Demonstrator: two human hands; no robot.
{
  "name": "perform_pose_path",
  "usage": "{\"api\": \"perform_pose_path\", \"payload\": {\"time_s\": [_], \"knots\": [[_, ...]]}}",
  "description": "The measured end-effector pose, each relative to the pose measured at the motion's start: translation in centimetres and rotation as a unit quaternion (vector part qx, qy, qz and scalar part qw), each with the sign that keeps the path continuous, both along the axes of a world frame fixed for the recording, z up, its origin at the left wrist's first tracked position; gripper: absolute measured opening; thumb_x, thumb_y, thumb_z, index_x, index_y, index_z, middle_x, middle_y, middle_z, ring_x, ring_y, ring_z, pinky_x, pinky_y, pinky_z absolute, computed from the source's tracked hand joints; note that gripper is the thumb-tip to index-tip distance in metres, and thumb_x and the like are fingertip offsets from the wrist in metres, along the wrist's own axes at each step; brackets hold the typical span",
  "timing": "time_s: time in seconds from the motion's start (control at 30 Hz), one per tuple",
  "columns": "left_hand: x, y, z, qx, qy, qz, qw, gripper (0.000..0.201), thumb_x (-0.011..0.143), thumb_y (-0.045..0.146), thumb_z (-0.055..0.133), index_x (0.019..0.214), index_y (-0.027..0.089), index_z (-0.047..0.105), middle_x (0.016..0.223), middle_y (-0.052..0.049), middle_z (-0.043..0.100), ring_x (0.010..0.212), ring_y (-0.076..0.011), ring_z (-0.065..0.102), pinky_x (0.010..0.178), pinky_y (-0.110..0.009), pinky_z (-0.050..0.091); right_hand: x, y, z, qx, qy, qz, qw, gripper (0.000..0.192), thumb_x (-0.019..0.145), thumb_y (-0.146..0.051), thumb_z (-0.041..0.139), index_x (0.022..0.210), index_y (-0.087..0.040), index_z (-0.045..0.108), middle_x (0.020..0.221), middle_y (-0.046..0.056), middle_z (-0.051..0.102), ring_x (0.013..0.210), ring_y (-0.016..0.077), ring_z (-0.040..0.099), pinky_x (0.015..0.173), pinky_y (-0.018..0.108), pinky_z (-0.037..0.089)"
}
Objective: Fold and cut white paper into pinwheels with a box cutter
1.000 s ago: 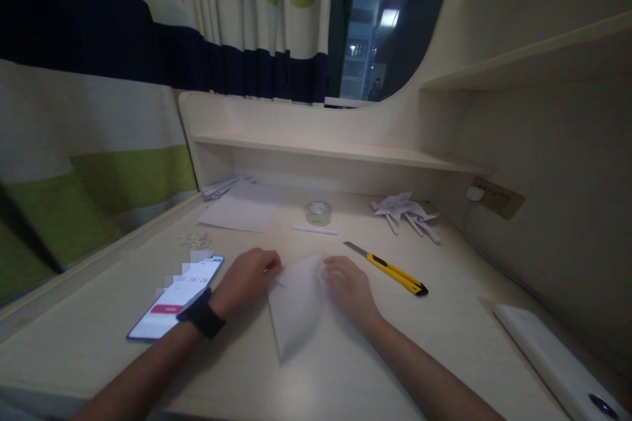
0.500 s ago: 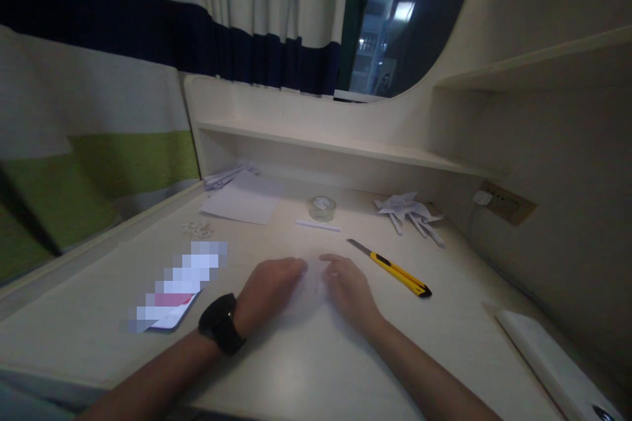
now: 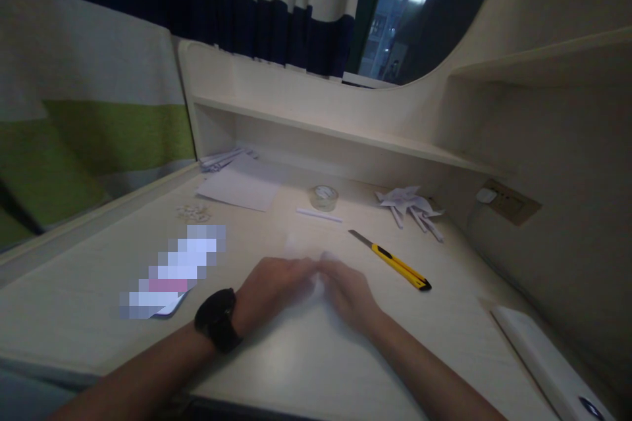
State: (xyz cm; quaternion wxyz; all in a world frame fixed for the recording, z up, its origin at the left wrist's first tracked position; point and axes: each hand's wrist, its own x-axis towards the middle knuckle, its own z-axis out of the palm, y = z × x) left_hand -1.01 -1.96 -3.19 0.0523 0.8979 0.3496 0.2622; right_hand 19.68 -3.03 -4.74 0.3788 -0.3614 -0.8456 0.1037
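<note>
My left hand (image 3: 279, 286), with a black watch on its wrist, and my right hand (image 3: 348, 289) meet over the middle of the desk. Both are closed, fingertips touching, on a thin white piece of paper (image 3: 318, 287). Motion blurs the paper, and the fingers cover much of it, so its exact shape is unclear. Beyond the fingertips lie a thin rolled paper stick (image 3: 318, 215) and a roll of clear tape (image 3: 324, 198). A yellow utility knife (image 3: 401, 266), blade out, rests to the right of my right hand.
A phone (image 3: 172, 276) with a blurred-out screen lies left on the desk, near small white scraps (image 3: 192, 214). Behind are paper sheets (image 3: 241, 184) and more rolled sticks (image 3: 227, 160). Folded paper pinwheels (image 3: 407, 200) lie back right. A white box-like object (image 3: 543, 355) sits at right.
My hands have come together from a small gap until the fingertips meet, the paper shifting between them. The view has tilted down slightly. The knife, tape and phone stay in place.
</note>
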Motion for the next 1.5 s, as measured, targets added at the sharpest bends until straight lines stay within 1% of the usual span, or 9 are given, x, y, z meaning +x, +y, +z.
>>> {"api": "perform_pose_path", "payload": {"time_s": [0.1,0.2,0.33,0.47,0.6,0.73,1.03,1.2,1.5], "knots": [[-0.2,0.0,0.5,-0.104,-0.112,0.062,0.986,0.011,0.081,0.021,0.054,0.092,0.019,0.057,0.082,-0.003,0.068,0.07,-0.0156,0.063,0.061,-0.024,0.042,0.0,-0.2,0.3,0.001,0.035,-0.011,0.999,0.027,0.091,-0.016,0.044,0.113,-0.022,0.058,0.102,0.005,0.069,0.092,0.0155,0.066,0.082,0.027,0.053],[-0.2,0.3,0.8,-0.275,-0.163,0.089,0.943,0.018,0.084,0.028,0.049,0.077,0.016,0.06,0.066,-0.003,0.065,0.055,-0.0138,0.059,0.055,-0.024,0.041,0.0,-0.4,0.4,0.014,0.06,-0.018,0.998,0.027,0.09,-0.016,0.045,0.113,-0.023,0.06,0.102,0.004,0.07,0.092,0.0153,0.066,0.082,0.026,0.053],[0.2,0.5,0.9,-0.529,-0.218,-0.018,0.82,0.04,0.086,0.046,0.048,0.072,0.012,0.063,0.059,-0.003,0.06,0.048,-0.0111,0.051,0.048,-0.022,0.037,0.0,-0.4,0.1,0.03,0.081,-0.021,0.996,0.03,0.089,-0.015,0.047,0.114,-0.024,0.06,0.106,0.004,0.069,0.096,0.0158,0.066,0.085,0.027,0.053],[1.0,0.5,0.7,-0.616,-0.323,-0.034,0.718,0.037,0.08,0.048,0.059,0.074,0.012,0.062,0.064,0.0,0.054,0.051,-0.0072,0.046,0.046,-0.019,0.027,-0.1,-0.5,0.0,0.045,0.096,-0.015,0.994,0.031,0.089,-0.014,0.048,0.116,-0.024,0.06,0.11,0.004,0.068,0.1,0.0159,0.065,0.088,0.028,0.052],[1.6,0.5,0.4,-0.624,-0.388,-0.055,0.676,0.029,0.077,0.039,0.067,0.073,0.012,0.06,0.063,0.002,0.05,0.05,-0.0056,0.043,0.045,-0.018,0.024,-0.1,-0.4,0.1,0.056,0.096,-0.012,0.994,0.03,0.088,-0.012,0.047,0.113,-0.024,0.06,0.111,0.004,0.067,0.1,0.0158,0.064,0.089,0.03,0.052],[1.9,0.7,0.5,-0.597,-0.41,-0.025,0.689,0.025,0.072,0.033,0.072,0.069,0.011,0.06,0.062,0.001,0.051,0.052,-0.0064,0.046,0.048,-0.018,0.031,0.2,0.2,0.4,0.105,0.076,-0.025,0.991,0.02,0.086,-0.011,0.051,0.097,-0.023,0.063,0.112,0.006,0.067,0.107,0.02,0.06,0.093,0.039,0.049],[2.3,1.7,1.0,-0.505,-0.355,0.055,0.785,0.02,0.07,0.031,0.069,0.066,0.012,0.067,0.064,-0.001,0.06,0.058,-0.0094,0.053,0.055,-0.02,0.042,1.7,1.2,0.2,0.175,-0.024,-0.087,0.98,0.012,0.083,-0.016,0.056,0.091,-0.022,0.063,0.096,0.006,0.069,0.096,0.0228,0.056,0.086,0.044,0.048],[2.3,1.8,0.0,-0.493,-0.372,0.072,0.783,0.021,0.073,0.035,0.066,0.072,0.014,0.07,0.072,-0.003,0.065,0.065,-0.0122,0.057,0.06,-0.023,0.046,1.5,1.3,-0.1,0.197,-0.034,-0.095,0.975,0.013,0.085,-0.015,0.054,0.094,-0.021,0.062,0.085,0.005,0.069,0.09,0.0216,0.057,0.082,0.042,0.048],[2.1,1.7,-0.6,-0.418,-0.282,0.034,0.863,0.037,0.082,0.038,0.054,0.054,0.014,0.057,0.052,0.001,0.049,0.049,-0.0085,0.043,0.045,-0.021,0.029,1.1,1.0,0.4,0.234,-0.078,-0.098,0.964,0.012,0.086,-0.018,0.057,0.096,-0.02,0.062,0.098,0.006,0.069,0.097,0.0224,0.055,0.086,0.043,0.046]]}}
